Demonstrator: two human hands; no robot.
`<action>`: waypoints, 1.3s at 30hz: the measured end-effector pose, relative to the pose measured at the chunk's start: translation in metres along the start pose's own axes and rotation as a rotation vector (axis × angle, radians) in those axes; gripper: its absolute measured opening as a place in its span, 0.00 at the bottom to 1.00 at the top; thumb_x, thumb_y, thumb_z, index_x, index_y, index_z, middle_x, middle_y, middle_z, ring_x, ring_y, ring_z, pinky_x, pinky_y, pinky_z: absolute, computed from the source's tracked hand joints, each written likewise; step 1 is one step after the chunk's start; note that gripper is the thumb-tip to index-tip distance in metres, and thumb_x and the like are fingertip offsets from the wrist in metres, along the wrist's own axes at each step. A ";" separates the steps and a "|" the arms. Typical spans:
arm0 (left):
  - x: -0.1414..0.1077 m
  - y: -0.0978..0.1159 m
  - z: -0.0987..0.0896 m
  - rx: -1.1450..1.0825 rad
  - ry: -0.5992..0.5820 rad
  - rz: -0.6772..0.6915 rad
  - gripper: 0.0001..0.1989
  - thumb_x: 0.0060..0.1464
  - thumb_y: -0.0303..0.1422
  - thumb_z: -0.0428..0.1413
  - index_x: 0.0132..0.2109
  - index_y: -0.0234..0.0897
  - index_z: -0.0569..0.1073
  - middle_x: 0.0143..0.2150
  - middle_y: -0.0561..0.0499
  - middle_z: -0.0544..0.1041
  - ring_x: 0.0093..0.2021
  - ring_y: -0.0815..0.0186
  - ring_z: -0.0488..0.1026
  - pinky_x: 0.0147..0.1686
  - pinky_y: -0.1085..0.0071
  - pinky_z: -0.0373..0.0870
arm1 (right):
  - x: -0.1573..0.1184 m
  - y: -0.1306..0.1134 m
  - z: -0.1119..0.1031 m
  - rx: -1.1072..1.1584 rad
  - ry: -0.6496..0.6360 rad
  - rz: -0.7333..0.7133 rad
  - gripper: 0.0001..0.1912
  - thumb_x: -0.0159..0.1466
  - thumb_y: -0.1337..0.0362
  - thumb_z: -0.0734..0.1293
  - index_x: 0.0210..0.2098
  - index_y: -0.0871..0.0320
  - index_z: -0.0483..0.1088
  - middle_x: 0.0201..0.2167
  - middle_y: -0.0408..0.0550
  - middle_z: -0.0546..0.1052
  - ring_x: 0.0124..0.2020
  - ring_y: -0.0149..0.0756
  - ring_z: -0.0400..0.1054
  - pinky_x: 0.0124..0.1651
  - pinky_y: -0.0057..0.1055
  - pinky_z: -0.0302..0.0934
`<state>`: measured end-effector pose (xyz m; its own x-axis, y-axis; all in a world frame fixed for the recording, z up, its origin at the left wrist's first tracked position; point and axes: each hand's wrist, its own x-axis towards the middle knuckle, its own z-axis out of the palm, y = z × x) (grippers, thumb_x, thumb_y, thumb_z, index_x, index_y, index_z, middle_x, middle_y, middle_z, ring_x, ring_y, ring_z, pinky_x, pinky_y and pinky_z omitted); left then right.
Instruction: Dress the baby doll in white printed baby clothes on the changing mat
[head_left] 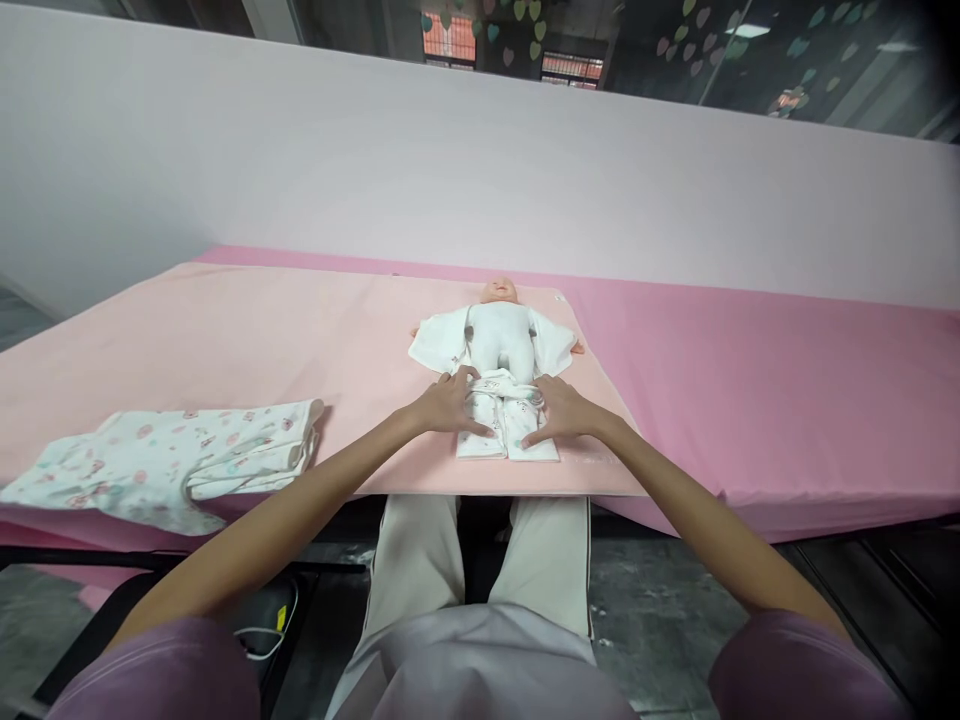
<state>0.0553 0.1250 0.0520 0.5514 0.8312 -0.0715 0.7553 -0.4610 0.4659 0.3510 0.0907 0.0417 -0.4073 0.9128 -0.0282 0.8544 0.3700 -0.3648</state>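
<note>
A baby doll (502, 325) lies face up with its head away from me, its torso in white cloth. A white baby top (441, 342) spreads out to both sides of it, and small doll hands poke from the sleeves. At the doll's lower end lies a pair of white printed baby pants (517, 425), legs toward me. My left hand (450, 403) rests at their left edge, thumb and fingers apart. On the right edge, my right hand (564, 410) is spread likewise, thumb on the fabric. Whether the doll's feet are inside the waistband I cannot tell.
A folded white printed cloth (225, 450) lies to the left, partly over the table's front edge. The doll lies on a peach mat (360, 330) over a pink table cover (750, 390). A white partition (450, 170) stands behind, with dark glass above it.
</note>
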 end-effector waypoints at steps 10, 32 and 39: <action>-0.008 0.007 0.007 0.116 0.059 0.097 0.37 0.42 0.58 0.70 0.52 0.40 0.73 0.53 0.39 0.76 0.58 0.41 0.66 0.54 0.53 0.67 | -0.019 -0.027 0.002 -0.172 -0.016 -0.095 0.28 0.54 0.42 0.79 0.38 0.53 0.64 0.44 0.52 0.76 0.47 0.54 0.69 0.48 0.42 0.56; -0.116 0.050 -0.021 -0.010 0.083 0.208 0.16 0.57 0.48 0.62 0.43 0.43 0.71 0.39 0.48 0.79 0.41 0.54 0.76 0.39 0.62 0.66 | -0.106 -0.078 0.012 0.001 0.326 -0.114 0.12 0.68 0.53 0.70 0.32 0.51 0.68 0.32 0.49 0.76 0.37 0.47 0.69 0.44 0.44 0.59; -0.112 0.092 -0.094 -0.128 0.102 0.206 0.27 0.52 0.59 0.64 0.44 0.42 0.71 0.32 0.52 0.75 0.31 0.62 0.70 0.30 0.67 0.59 | -0.102 -0.101 -0.105 0.218 0.062 -0.079 0.22 0.62 0.38 0.74 0.37 0.50 0.75 0.35 0.47 0.78 0.33 0.43 0.70 0.33 0.38 0.60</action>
<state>0.0294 0.0193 0.1859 0.6450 0.7542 0.1228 0.5765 -0.5858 0.5697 0.3405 -0.0213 0.1790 -0.4440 0.8938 0.0637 0.7279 0.4012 -0.5560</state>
